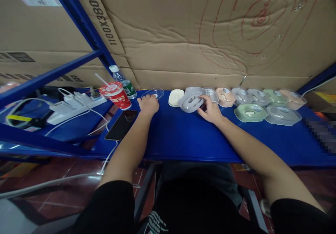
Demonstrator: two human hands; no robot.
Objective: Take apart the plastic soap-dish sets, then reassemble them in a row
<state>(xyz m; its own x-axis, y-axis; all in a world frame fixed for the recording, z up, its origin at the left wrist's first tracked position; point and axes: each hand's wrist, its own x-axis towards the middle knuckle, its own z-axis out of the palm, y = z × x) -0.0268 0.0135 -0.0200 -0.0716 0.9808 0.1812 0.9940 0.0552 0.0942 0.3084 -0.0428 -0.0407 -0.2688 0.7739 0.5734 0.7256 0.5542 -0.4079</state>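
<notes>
My left hand (148, 105) rests knuckles-up on the blue shelf (178, 136), fingers curled against the near edge of a clear plastic lid (153, 93). My right hand (210, 110) grips the right side of a grey soap box (191, 102), which is tilted up off the shelf. A cream soap dish (175, 97) lies between the lid and the grey box.
A row of grey, pink and green lidded soap boxes (258, 102) runs to the right. A black phone (121, 124), a red paper cup with straw (115, 94), a water bottle (123, 80) and a white power strip (76, 106) with cables sit left. Cardboard boxes form the wall behind.
</notes>
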